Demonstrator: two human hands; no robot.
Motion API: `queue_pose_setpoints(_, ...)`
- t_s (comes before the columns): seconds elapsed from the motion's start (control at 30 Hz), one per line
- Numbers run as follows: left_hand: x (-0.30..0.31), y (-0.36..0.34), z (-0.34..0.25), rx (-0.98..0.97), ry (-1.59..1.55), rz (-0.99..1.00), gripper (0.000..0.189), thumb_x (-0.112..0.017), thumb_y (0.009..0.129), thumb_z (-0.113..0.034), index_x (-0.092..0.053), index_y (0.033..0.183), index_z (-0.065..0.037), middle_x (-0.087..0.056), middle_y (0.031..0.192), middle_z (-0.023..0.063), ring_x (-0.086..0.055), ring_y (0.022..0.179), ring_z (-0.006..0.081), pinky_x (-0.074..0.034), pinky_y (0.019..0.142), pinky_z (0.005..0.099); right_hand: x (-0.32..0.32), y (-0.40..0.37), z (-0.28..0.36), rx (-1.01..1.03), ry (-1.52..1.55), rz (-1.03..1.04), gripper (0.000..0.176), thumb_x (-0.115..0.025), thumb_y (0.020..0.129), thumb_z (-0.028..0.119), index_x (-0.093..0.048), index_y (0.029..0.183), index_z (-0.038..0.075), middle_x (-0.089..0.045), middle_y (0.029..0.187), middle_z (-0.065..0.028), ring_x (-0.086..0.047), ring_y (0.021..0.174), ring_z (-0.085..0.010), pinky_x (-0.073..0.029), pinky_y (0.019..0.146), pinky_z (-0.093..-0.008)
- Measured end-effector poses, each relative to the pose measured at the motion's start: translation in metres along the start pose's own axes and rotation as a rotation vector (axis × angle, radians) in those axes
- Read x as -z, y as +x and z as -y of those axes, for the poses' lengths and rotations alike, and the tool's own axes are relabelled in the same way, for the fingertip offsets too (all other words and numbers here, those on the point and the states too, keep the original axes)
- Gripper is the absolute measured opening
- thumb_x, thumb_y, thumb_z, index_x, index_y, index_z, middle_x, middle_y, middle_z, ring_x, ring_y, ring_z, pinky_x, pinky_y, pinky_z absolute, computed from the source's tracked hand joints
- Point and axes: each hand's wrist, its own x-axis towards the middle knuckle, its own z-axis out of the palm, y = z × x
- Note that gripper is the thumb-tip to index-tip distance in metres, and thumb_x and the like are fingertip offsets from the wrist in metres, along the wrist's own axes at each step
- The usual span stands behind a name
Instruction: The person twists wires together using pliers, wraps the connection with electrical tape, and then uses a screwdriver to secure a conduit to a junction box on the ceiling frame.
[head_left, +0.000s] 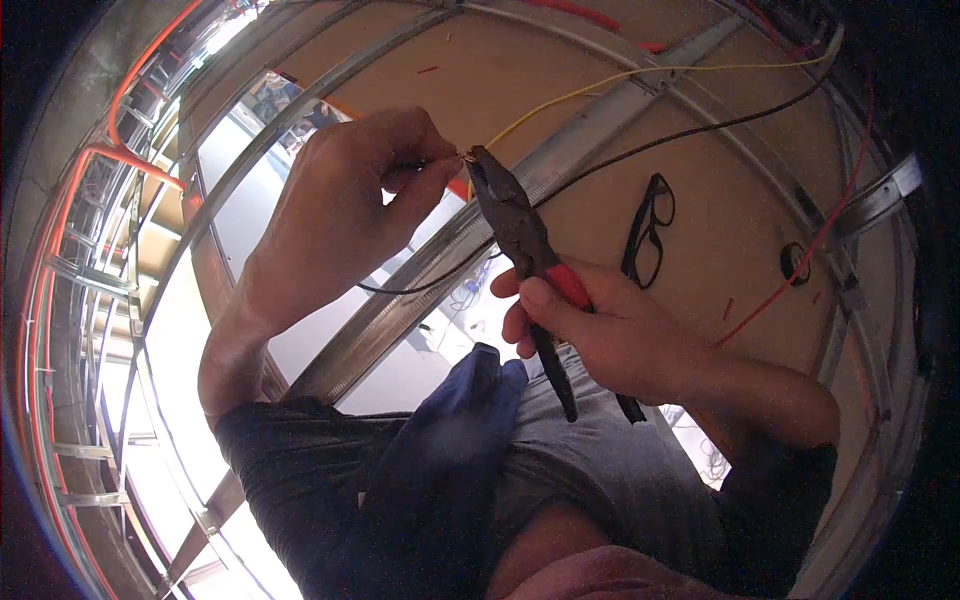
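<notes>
My left hand (350,215) is closed in a pinch, thumb and forefinger on the thin end of a wire (465,158) with a coppery tip. Right at that tip are the jaws of the pliers (515,215), dark metal with worn red and black handles. My right hand (620,325) wraps round those handles, its thumb lying along the near side. Behind the plier jaws a yellow wire (545,108) curves away to the upper right. A black cable (640,150) passes behind the pliers.
Metal framing channels (600,125) cross around me against a tan panel (590,220). Black-framed eyeglasses (650,230) show beside my right hand. A red wire (800,265) runs at the right, and orange conduit (125,152) bends along the left.
</notes>
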Motion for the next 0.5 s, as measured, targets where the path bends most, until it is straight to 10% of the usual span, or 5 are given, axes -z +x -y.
queue_pose_setpoints(0.07,-0.004,-0.001,0.008,-0.041,-0.051,-0.047,0.010,-0.068,0.091,-0.008,-0.065,0.092,0.002,-0.069,0.079,0.0072,-0.065,0.075,0.0098,-0.052,0.067,0.0261,-0.002,0.003,-0.009,0.124,0.002,-0.062,0.041,-0.049,0.102,0.041,-0.061,0.091,0.004,-0.064,0.075,-0.0011,-0.061,0.071,-0.0108,-0.048,0.067,-0.0274)
queue_pose_setpoints(0.27,-0.003,0.001,0.006,-0.105,0.008,-0.029,0.006,-0.068,0.085,-0.002,-0.066,0.089,0.001,-0.069,0.081,0.0113,-0.070,0.070,0.0201,-0.055,0.063,0.0295,-0.003,0.002,-0.003,-0.020,0.199,-0.028,0.032,-0.050,0.102,0.035,-0.058,0.092,0.006,-0.059,0.072,-0.0005,-0.056,0.063,-0.0105,-0.044,0.059,-0.0268)
queue_pose_setpoints(0.5,0.011,0.007,0.019,-0.089,-0.094,0.154,0.014,-0.068,0.090,-0.009,-0.066,0.100,0.000,-0.069,0.092,0.0083,-0.064,0.079,0.0099,-0.053,0.067,0.0276,0.019,0.001,-0.008,0.056,-0.013,0.071,0.030,-0.052,0.100,0.034,-0.058,0.097,0.005,-0.062,0.077,-0.0020,-0.056,0.062,-0.0116,-0.045,0.058,-0.0285)
